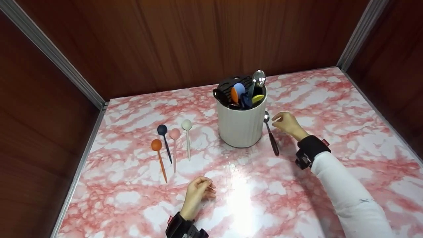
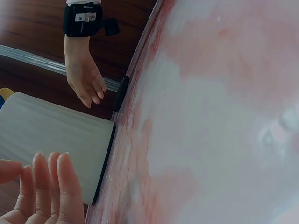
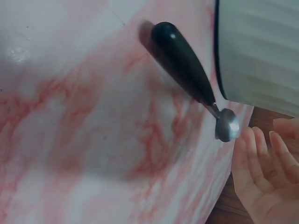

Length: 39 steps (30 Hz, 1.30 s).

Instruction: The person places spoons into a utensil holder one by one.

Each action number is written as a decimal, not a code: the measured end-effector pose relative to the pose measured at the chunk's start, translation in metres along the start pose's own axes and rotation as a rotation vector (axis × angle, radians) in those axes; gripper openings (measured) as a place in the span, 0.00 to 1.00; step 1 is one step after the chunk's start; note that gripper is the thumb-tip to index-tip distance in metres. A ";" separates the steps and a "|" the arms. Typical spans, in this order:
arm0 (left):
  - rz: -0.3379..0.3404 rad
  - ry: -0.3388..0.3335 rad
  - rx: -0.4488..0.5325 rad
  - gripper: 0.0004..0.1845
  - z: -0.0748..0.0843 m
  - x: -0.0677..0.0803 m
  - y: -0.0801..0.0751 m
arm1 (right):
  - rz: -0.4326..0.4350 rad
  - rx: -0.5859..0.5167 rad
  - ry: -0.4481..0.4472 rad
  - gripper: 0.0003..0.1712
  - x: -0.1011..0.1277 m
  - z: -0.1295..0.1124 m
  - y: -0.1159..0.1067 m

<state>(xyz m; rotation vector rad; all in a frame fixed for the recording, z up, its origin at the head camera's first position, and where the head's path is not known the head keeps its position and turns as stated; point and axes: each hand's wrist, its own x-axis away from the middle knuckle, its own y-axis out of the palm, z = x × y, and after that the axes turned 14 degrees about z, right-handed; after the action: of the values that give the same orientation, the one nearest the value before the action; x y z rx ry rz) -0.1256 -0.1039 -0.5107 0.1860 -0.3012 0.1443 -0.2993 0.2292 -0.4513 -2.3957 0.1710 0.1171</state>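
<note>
My right hand (image 1: 288, 124) hovers just right of a metal spoon with a dark handle (image 1: 273, 141), which lies on the table beside the white ribbed canister (image 1: 240, 127). In the right wrist view that spoon (image 3: 184, 65) shows whole, its bowl near the fingertips, and nothing is held. Toward the front, my left hand (image 1: 198, 195) is held above the table with loosely bent fingers and holds nothing. To its upper left lie an orange spoon (image 1: 156, 145), a navy spoon (image 1: 162, 130), a pink spoon (image 1: 175, 134) and a pale cream spoon (image 1: 187, 125).
Several utensils stand in the canister's black slotted top, among them a shiny metal spoon (image 1: 259, 78) and a yellow one (image 1: 257, 98). Brown wood-look panels (image 1: 185, 43) wall the red-and-white marbled table (image 1: 129, 198) at the back and both sides.
</note>
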 end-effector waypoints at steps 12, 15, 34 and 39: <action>0.001 -0.001 0.006 0.04 -0.001 0.000 0.000 | -0.005 0.140 0.003 0.19 0.006 0.008 0.018; 0.003 0.000 0.005 0.04 -0.001 0.000 0.001 | -0.014 0.197 -0.007 0.20 0.007 0.010 0.022; 0.014 0.010 -0.009 0.05 -0.003 0.000 -0.001 | 0.052 0.256 0.020 0.13 0.010 0.014 0.040; 0.014 0.000 -0.002 0.05 -0.004 -0.001 -0.001 | 0.046 0.250 0.040 0.13 0.009 0.013 0.039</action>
<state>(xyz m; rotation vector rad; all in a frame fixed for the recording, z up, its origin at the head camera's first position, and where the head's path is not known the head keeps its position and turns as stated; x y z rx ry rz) -0.1249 -0.1045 -0.5148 0.1822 -0.3026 0.1584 -0.2971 0.2092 -0.4878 -2.1460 0.2453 0.0649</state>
